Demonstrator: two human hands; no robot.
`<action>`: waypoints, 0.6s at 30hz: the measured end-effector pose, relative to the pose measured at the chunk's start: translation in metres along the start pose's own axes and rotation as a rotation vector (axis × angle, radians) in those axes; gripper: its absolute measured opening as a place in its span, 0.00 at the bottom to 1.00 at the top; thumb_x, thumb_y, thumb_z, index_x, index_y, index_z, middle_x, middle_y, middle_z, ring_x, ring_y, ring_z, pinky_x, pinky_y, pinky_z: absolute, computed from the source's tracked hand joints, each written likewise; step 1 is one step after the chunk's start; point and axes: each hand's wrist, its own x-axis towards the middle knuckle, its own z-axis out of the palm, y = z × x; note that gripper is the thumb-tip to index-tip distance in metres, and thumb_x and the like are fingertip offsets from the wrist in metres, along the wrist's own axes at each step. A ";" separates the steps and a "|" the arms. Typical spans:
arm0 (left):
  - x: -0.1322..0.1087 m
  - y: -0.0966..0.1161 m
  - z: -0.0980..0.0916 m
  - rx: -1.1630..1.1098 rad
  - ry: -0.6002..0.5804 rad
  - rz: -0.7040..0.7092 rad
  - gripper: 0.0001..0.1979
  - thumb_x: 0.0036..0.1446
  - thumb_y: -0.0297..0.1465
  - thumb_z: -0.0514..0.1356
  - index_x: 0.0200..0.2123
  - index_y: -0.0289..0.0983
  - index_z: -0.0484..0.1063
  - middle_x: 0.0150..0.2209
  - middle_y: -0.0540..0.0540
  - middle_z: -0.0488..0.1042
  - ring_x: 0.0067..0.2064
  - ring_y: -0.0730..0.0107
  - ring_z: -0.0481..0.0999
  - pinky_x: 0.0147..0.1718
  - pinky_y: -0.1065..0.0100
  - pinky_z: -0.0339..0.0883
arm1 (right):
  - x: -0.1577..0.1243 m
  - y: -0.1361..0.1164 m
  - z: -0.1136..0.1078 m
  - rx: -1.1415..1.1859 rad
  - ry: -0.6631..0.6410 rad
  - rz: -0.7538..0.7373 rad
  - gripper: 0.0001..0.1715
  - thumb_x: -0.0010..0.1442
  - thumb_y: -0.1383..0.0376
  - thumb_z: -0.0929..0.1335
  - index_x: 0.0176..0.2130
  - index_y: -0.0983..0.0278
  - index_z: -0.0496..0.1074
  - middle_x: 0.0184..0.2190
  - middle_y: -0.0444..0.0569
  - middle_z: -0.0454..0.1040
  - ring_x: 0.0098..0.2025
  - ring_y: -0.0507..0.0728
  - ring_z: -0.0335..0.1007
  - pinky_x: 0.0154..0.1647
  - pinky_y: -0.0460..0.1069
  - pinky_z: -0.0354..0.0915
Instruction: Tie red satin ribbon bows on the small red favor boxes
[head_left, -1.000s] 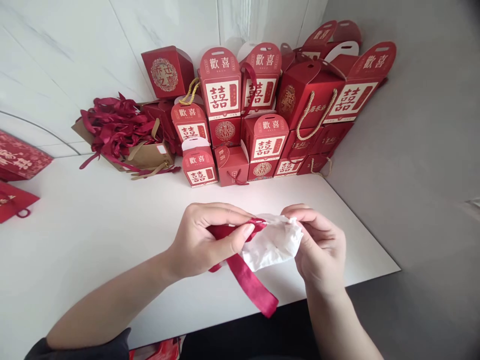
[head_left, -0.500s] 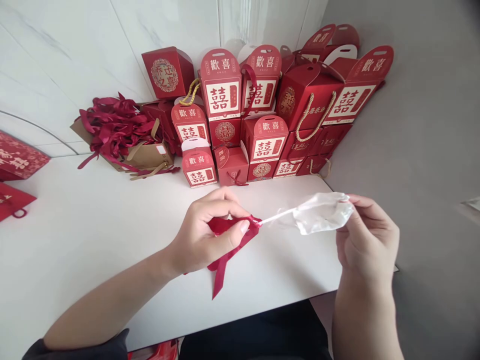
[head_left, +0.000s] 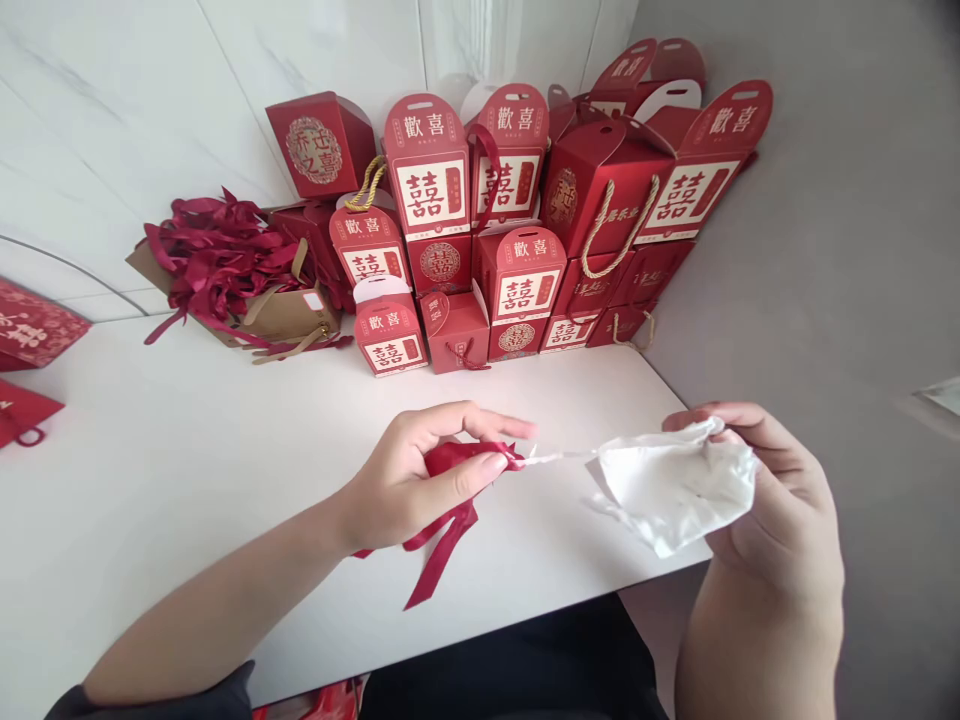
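Observation:
My left hand (head_left: 409, 480) is closed in a pinch on a dark red ribbon (head_left: 442, 520), whose loose ends hang down over the white table (head_left: 187, 480). My right hand (head_left: 765, 510) is closed on a crumpled white plastic wrapper (head_left: 675, 485), held out past the table's right edge. A thin stretched strand of the wrapper (head_left: 555, 457) still joins it to the ribbon at my left thumb.
Several red gift boxes (head_left: 517, 220) with white labels and cord handles are stacked against the back wall. A brown paper bag (head_left: 285, 310) with a heap of red ribbons (head_left: 210, 255) lies to their left. Red items (head_left: 30, 330) sit at the far left edge.
My right hand has pulled the white wrapper off to the right, away from the ribbon, stretching it into a thin strand. The left hand kept its pinch in place.

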 end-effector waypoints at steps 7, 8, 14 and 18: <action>-0.004 0.002 0.004 -0.140 0.012 -0.149 0.06 0.60 0.33 0.62 0.34 0.35 0.75 0.29 0.47 0.76 0.27 0.77 0.73 0.24 0.76 0.66 | -0.026 -0.007 0.063 -0.180 -0.064 -0.396 0.08 0.58 0.73 0.71 0.37 0.61 0.77 0.32 0.47 0.74 0.36 0.54 0.70 0.32 0.49 0.65; -0.004 0.003 0.004 -0.144 0.020 -0.161 0.06 0.59 0.32 0.63 0.33 0.35 0.75 0.27 0.48 0.76 0.25 0.78 0.71 0.23 0.77 0.65 | -0.029 -0.007 0.070 -0.197 -0.105 -0.432 0.10 0.58 0.74 0.71 0.38 0.61 0.77 0.33 0.47 0.74 0.36 0.55 0.70 0.32 0.49 0.65; -0.001 0.006 0.007 -0.164 0.063 -0.052 0.03 0.57 0.25 0.63 0.32 0.33 0.76 0.29 0.47 0.78 0.29 0.75 0.76 0.28 0.75 0.72 | -0.038 -0.003 0.087 -0.140 -0.343 -0.395 0.14 0.59 0.76 0.69 0.42 0.61 0.76 0.39 0.50 0.77 0.42 0.57 0.74 0.40 0.53 0.71; -0.003 0.003 0.009 -0.212 0.069 -0.054 0.02 0.58 0.26 0.62 0.34 0.34 0.77 0.30 0.44 0.79 0.29 0.71 0.78 0.29 0.71 0.75 | -0.040 -0.001 0.087 -0.082 -0.364 -0.171 0.13 0.61 0.73 0.68 0.44 0.59 0.76 0.40 0.49 0.77 0.41 0.56 0.74 0.40 0.51 0.71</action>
